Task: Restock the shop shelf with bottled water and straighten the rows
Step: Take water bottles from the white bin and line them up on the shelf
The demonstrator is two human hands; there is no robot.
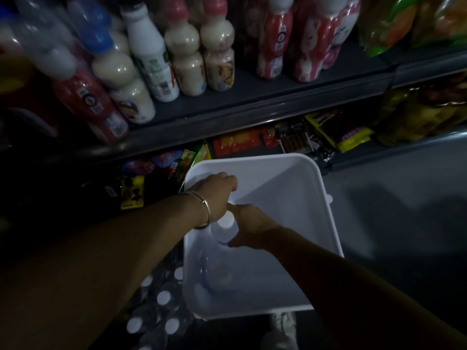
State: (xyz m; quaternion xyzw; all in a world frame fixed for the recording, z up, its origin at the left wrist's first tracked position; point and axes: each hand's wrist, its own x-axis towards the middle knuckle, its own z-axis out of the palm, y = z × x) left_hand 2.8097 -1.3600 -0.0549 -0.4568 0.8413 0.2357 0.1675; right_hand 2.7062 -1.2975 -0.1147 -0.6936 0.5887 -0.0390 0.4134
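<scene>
A person is looking down at a white plastic bin [310,198] sitting on the floor in front of a shop shelf [252,107]. Both bare arms are reaching into the bin from the near edge of the view.

The left hand [214,193], wearing a thin bangle [206,210] at the wrist, is reaching down over the bin's far left corner; its fingers are curling downward, and whether they are holding anything cannot be told. The right hand [249,228] is lying just beside it, its thumb and fingers pinching the neck of a clear water bottle [225,229] standing upright in the bin, its white cap showing between the two hands. More clear bottles [217,276] are lying faintly visible in the near left part of the bin.

Left of the bin, on the floor, a pack of water bottles [164,299] with white caps is standing in the dark.

On the shelf at the far side, milky drink bottles [187,54] are standing in rows, some cream-coloured, some with red wrappers and pink caps. Green and orange snack bags [404,24] are lying on the far right. Below the shelf edge, colourful packets [328,132] are filling a lower shelf. A grey floor [404,193] is stretching to the right, carrying a shadow.
</scene>
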